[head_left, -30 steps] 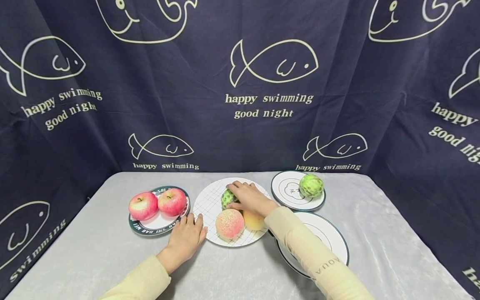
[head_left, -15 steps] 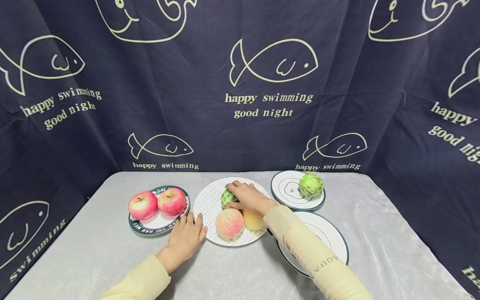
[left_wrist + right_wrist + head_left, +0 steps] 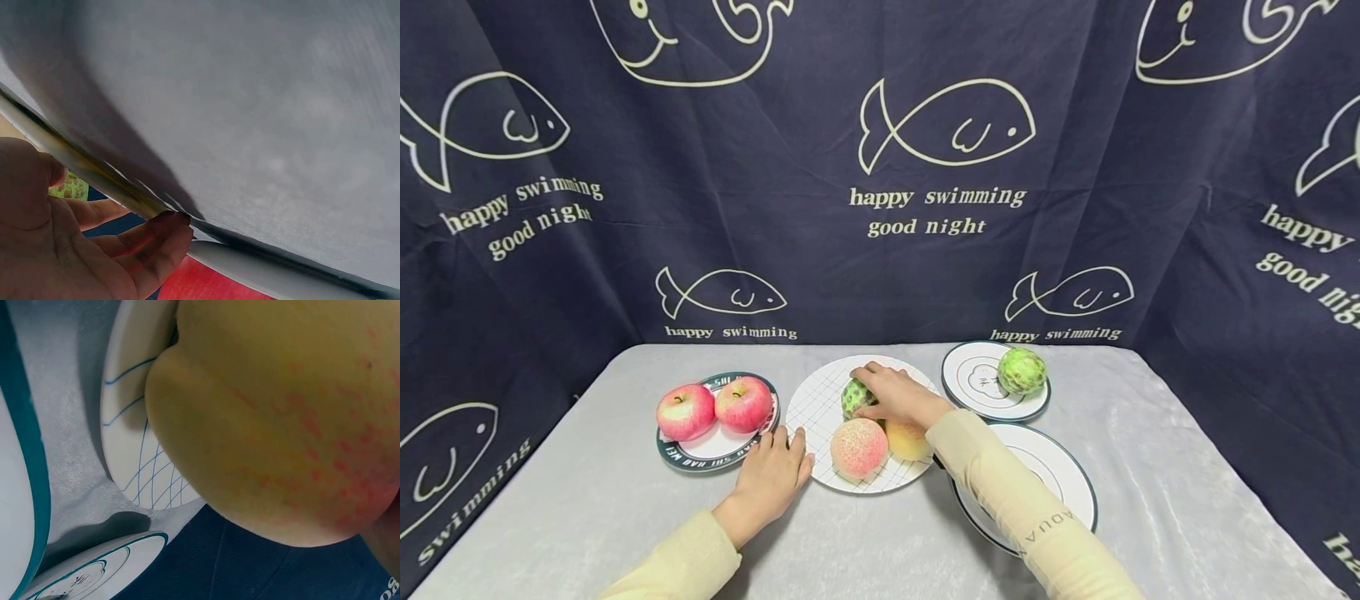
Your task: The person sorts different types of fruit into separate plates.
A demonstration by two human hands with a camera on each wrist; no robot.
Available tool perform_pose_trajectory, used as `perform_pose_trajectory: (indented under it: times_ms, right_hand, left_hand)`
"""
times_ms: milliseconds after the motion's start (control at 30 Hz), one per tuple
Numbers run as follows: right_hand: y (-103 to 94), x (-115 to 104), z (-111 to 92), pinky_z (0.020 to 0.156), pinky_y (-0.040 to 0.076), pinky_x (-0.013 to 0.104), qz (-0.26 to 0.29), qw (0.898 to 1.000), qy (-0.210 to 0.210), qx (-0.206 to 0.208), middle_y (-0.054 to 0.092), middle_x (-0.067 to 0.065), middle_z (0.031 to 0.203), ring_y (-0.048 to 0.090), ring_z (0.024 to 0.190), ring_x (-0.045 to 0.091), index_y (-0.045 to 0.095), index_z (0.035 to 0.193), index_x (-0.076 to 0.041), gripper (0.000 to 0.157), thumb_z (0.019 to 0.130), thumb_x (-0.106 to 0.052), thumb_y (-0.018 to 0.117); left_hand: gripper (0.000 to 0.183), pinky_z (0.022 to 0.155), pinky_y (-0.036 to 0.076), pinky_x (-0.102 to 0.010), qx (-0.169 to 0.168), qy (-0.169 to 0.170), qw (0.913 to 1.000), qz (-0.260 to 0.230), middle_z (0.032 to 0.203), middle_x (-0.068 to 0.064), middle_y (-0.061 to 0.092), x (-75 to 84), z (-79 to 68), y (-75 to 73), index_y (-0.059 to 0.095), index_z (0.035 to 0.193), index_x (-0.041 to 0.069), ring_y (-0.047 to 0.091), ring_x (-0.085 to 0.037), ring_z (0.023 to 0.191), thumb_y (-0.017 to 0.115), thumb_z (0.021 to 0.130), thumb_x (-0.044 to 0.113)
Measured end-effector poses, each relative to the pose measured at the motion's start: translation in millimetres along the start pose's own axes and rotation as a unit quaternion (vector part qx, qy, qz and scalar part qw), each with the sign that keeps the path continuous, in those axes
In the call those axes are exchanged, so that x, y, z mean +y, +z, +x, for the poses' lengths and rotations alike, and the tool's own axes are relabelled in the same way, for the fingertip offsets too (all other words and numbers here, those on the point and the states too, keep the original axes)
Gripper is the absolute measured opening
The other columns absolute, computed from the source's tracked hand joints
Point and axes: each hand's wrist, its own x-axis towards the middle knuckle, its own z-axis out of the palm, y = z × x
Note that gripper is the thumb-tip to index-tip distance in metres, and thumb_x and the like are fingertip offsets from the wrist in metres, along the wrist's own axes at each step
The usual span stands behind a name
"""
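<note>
Toward the left edge of the surface (image 3: 1187,500), two apples (image 3: 686,412) are borne by a dark-rimmed plate (image 3: 700,464). The left hand (image 3: 775,473) is rested beside it, fingers relaxed. Unmoved since earlier, a green fruit (image 3: 856,400) is grasped by the right hand's (image 3: 898,396) fingers on the gridded plate (image 3: 814,406), behind a peach (image 3: 859,448). Further right, a white plate (image 3: 1069,487) is partly hidden by the right sleeve (image 3: 1000,483).
</note>
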Motion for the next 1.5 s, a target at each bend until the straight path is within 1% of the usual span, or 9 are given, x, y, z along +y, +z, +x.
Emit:
perform_pose_trajectory:
  times_ms: [300,600,800,967,1233,1367,1500]
  right_hand:
    - [1.5,1.9,0.8,0.088,0.043,0.046,-0.006,1.000,-0.012,0.012,0.054,0.010,0.116,0.057,0.099,0.025,0.049,0.125,-0.006,0.060,0.078,-0.036,0.070]
    - [1.1,1.7,0.9,0.089,0.043,0.043,-0.023,1.000,-0.005,0.017,0.052,0.009,0.119,0.056,0.100,0.025,0.050,0.125,-0.010,0.060,0.076,-0.039,0.070]
    - [0.6,2.6,0.3,0.088,0.042,0.044,-0.023,0.999,-0.006,0.030,0.051,0.009,0.121,0.054,0.101,0.026,0.050,0.125,-0.010,0.060,0.076,-0.038,0.071]
    - [-1.3,3.9,-0.7,0.087,0.042,0.045,-0.034,0.998,-0.011,0.042,0.051,0.010,0.120,0.054,0.102,0.025,0.050,0.124,-0.009,0.060,0.075,-0.037,0.072]
    - [-5.4,6.9,-2.3,0.088,0.041,0.045,-0.030,0.998,-0.010,0.054,0.050,0.011,0.122,0.053,0.102,0.027,0.050,0.124,-0.009,0.060,0.075,-0.037,0.072]
    - [-8.0,8.6,-3.7,0.085,0.041,0.044,-0.032,0.997,-0.014,0.068,0.051,0.011,0.120,0.054,0.100,0.027,0.051,0.122,-0.009,0.058,0.075,-0.036,0.072]
    - [-10.1,11.2,-4.2,0.083,0.041,0.043,-0.033,0.997,-0.012,0.073,0.051,0.010,0.118,0.054,0.097,0.027,0.051,0.123,-0.009,0.058,0.076,-0.036,0.072]
  left_hand:
    - [0.040,0.072,0.046,-0.046,0.006,0.000,1.0000,0.000,0.098,-0.019,0.055,-0.7,-0.9,1.9,0.057,0.115,0.000,0.054,-0.035,0.089,0.051,0.089,0.030]
    - [0.041,0.074,0.046,-0.046,0.002,-0.002,1.0000,-0.005,0.099,-0.020,0.055,-0.2,-1.5,1.0,0.057,0.116,0.000,0.054,-0.035,0.091,0.050,0.089,0.030]
    - [0.040,0.073,0.046,-0.046,0.008,-0.001,0.9999,-0.009,0.098,-0.020,0.055,0.4,-2.1,0.1,0.057,0.115,0.000,0.054,-0.035,0.089,0.051,0.089,0.029]
    - [0.039,0.072,0.046,-0.046,0.011,0.001,0.9999,-0.005,0.097,-0.019,0.055,0.2,-2.2,0.4,0.057,0.114,0.000,0.054,-0.035,0.089,0.052,0.089,0.030]
    - [0.040,0.073,0.046,-0.046,0.009,0.000,1.0000,-0.004,0.099,-0.019,0.055,-0.3,-1.3,1.0,0.057,0.115,0.000,0.054,-0.034,0.090,0.051,0.089,0.030]
    - [0.040,0.073,0.046,-0.046,0.006,0.000,1.0000,-0.004,0.099,-0.019,0.055,-0.2,-0.9,0.9,0.057,0.116,0.000,0.054,-0.034,0.090,0.051,0.089,0.030]
    - [0.040,0.073,0.046,-0.045,0.005,0.000,1.0000,-0.004,0.098,-0.019,0.054,-0.1,-0.6,0.4,0.057,0.115,0.000,0.053,-0.034,0.090,0.051,0.089,0.030]
